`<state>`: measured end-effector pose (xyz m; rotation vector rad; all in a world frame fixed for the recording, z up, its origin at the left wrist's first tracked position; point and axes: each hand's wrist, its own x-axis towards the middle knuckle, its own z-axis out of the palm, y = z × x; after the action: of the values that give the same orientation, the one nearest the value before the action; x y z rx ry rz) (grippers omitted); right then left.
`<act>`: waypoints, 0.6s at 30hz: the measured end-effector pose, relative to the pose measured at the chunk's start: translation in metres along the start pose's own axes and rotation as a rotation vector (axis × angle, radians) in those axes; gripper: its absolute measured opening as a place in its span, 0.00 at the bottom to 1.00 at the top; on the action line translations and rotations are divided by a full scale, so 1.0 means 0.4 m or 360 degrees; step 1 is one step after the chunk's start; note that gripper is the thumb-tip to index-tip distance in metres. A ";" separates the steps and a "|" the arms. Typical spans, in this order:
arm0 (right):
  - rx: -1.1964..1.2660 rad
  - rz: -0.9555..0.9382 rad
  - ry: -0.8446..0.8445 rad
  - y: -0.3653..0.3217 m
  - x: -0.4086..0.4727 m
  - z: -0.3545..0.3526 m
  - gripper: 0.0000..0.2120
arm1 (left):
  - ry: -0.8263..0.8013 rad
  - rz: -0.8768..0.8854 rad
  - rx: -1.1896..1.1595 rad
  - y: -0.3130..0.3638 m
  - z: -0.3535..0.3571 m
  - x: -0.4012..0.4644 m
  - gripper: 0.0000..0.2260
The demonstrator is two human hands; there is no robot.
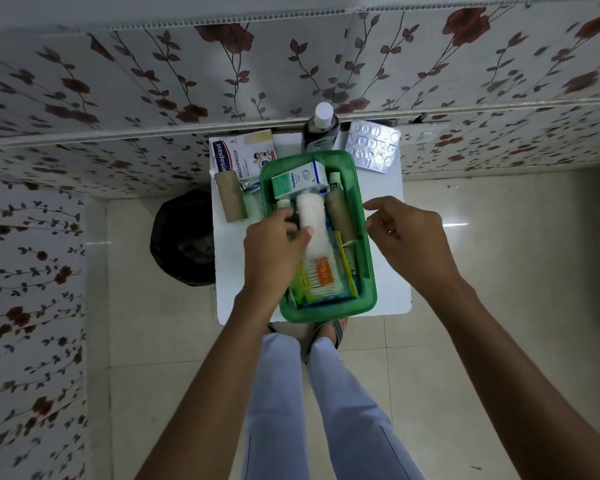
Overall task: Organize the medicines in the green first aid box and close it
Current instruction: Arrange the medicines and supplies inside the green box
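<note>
While the left hand (278,237) fingers grip a white gauze roll (310,220) inside the half-packed green plastic box (362,216), the right hand (409,233) hovers loosely spread; a blister sheet (373,145) waits outside.

Both forearms are bare from the lower corners of the frame up to the wrists, with no sleeves, watch or bracelet showing. The left hand (274,244) and right hand (407,233) wear no gloves. At lower centre, light blue-grey trousers (312,403) cover both legs with a soft crease. Below the frame's middle, dark striped open sandals (333,329) show on the feet.
</note>
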<state>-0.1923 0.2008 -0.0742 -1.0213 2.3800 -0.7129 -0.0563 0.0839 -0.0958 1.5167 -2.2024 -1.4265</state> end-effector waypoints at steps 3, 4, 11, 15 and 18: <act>0.0019 0.0095 0.0097 0.027 0.049 0.009 0.12 | 0.0264 0.0226 0.0045 0.006 -0.024 0.017 0.13; 0.0040 0.0170 0.0120 0.040 0.067 0.012 0.12 | 0.0356 0.0260 -0.0029 0.000 -0.039 0.019 0.13; -0.0127 0.0287 0.0196 0.110 0.250 0.063 0.17 | 0.0533 -0.0201 -0.0046 -0.141 -0.099 0.087 0.15; -0.0399 0.0236 -0.0004 0.123 0.333 0.109 0.24 | 0.0481 -0.0449 -0.0191 -0.171 -0.070 0.149 0.19; -0.0593 0.0341 -0.0148 0.128 0.344 0.124 0.32 | 0.0494 -0.0515 -0.0279 -0.167 -0.043 0.162 0.19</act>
<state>-0.2762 0.1132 -0.1710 -0.8950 2.5434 -0.1430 -0.0340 0.0187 -0.1606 1.9397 -1.6689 -1.3092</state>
